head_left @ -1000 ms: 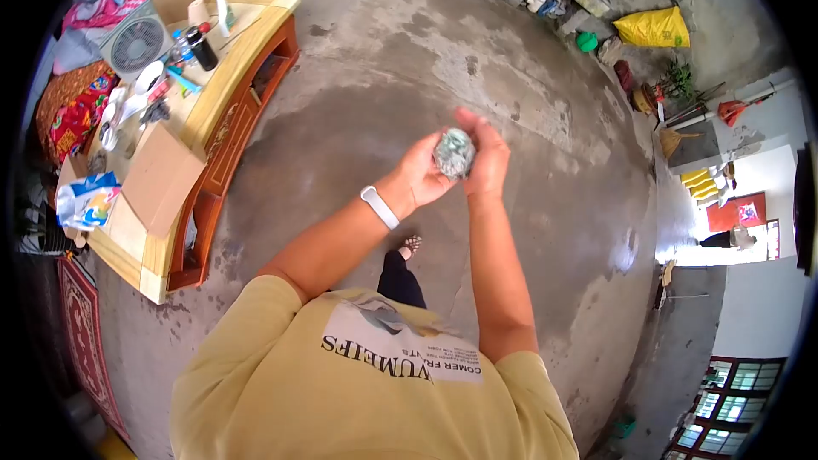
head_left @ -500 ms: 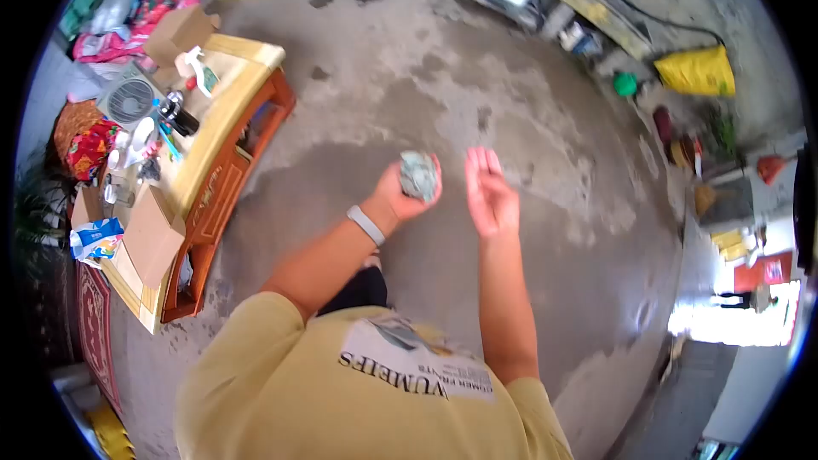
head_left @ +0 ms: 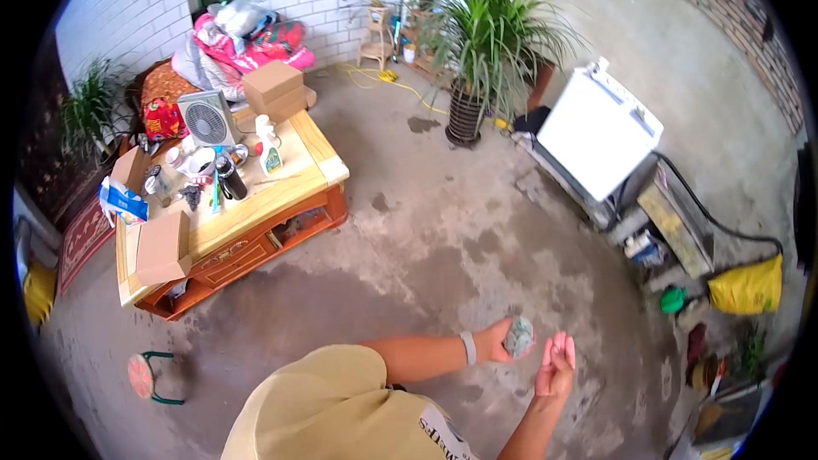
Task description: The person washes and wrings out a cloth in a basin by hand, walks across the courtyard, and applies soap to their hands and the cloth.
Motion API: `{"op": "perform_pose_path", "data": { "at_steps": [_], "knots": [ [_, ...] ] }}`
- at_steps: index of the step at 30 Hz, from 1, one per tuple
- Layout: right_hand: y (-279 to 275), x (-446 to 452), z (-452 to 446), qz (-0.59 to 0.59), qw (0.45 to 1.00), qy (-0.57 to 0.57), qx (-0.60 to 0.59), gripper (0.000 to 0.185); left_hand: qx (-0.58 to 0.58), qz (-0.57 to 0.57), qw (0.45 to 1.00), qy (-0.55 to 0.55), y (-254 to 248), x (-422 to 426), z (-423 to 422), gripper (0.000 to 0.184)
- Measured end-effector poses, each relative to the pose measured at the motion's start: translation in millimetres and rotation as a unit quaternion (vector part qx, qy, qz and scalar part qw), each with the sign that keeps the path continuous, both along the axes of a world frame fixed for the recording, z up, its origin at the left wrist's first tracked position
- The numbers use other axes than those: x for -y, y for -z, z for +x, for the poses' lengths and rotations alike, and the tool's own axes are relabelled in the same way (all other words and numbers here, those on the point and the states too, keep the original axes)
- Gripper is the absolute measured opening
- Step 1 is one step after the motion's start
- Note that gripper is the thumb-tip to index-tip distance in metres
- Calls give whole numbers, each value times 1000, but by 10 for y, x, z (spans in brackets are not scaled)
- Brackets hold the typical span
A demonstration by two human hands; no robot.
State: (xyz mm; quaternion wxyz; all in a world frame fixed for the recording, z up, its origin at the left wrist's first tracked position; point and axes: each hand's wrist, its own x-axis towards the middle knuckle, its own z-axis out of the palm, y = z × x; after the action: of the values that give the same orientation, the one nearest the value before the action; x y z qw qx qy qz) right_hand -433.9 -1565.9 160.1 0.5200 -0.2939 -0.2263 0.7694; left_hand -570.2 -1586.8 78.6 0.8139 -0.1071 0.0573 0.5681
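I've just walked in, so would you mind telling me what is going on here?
A person stands on the floor holding a crumpled, greyish-green ball in the left hand. The right hand is beside it, held apart from the ball with nothing visible in it. Away from the hands, a wooden table bears a fan, a spray bottle and other items.
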Motion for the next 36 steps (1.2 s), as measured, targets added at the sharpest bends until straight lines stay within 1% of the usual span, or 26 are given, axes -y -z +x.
{"op": "perform_pose_path", "data": {
  "at_steps": [3,4,5,7,9,10,12,13,15,16,17,19,22,23,24,25,26,28,29,30,31,32,33,34,35,36],
  "knots": [
    [17,-444,54,11,997,-11,72,37,-38,-45,998,-17,59,-456,158,21],
    [-157,-462,3,13,997,-11,72,37,-38,-44,998,-17,-97,-474,148,21],
    [-5,-752,116,16,996,-23,88,38,-44,-63,997,-29,23,-724,284,21],
    [-99,-1079,184,35,994,-29,103,35,-55,-79,995,-37,-143,-1020,340,20],
    [72,-1588,398,22,995,-36,89,33,-68,-86,993,-38,-37,-1475,557,19],
    [-86,-1612,361,17,995,-45,87,32,-68,-85,993,-39,-192,-1469,544,19],
    [-55,-2220,513,36,994,-45,92,31,-64,-80,994,-48,-251,-2008,745,20],
    [-199,-2181,489,50,993,-38,104,30,-64,-79,994,-48,-438,-1936,740,20],
    [-119,-2654,507,70,988,-67,123,31,-23,-37,998,-39,-514,-2333,815,22],
    [-215,-2570,488,73,984,-79,139,31,-22,-35,998,-40,-661,-2237,806,22],
    [-179,-2857,432,95,982,-91,134,31,-44,-11,997,-54,-654,-2512,761,23],
    [-195,-2918,480,85,957,-185,208,33,-51,25,997,-50,-480,-2816,786,25],
    [-178,-3404,546,118,956,-204,174,36,-111,17,992,-52,-656,-3292,771,22],
    [-47,-3735,576,159,941,-178,241,32,-100,15,994,-40,-484,-3614,826,22],
    [7,-3953,591,154,941,-175,246,32,-76,35,995,-62,-339,-3923,828,20],
    [-97,-4294,612,190,928,-142,287,30,-43,65,994,-79,-325,-4386,862,18],
    [-167,-4350,633,225,915,-120,312,28,-43,64,994,-80,-404,-4479,906,18],
    [-220,-4819,678,267,905,-77,323,23,-6,17,994,-106,-502,-5005,958,13],
    [-296,-4947,727,359,854,-31,376,23,-6,16,994,-106,-657,-5060,979,13],
    [-365,-5046,755,445,789,11,423,24,-114,65,984,-117,-857,-5097,977,13],
    [-656,-5215,595,589,604,46,535,25,-169,83,975,-121,-934,-5201,992,13],
    [-733,-5293,542,589,604,46,534,25,-223,99,962,-126,-998,-5310,999,13],
    [-703,-5387,491,608,577,58,542,26,-418,192,862,-211,-1017,-5343,1085,14],
    [-540,-5620,491,621,554,68,550,27,-589,272,711,-272,-854,-5558,1211,19],
    [-614,-5687,508,628,538,66,559,27,-617,348,684,-174,-265,-5927,1234,28],
    [-577,-5836,564,627,540,66,557,27,-619,348,683,-173,-508,-5995,1299,28]
  ]
}}
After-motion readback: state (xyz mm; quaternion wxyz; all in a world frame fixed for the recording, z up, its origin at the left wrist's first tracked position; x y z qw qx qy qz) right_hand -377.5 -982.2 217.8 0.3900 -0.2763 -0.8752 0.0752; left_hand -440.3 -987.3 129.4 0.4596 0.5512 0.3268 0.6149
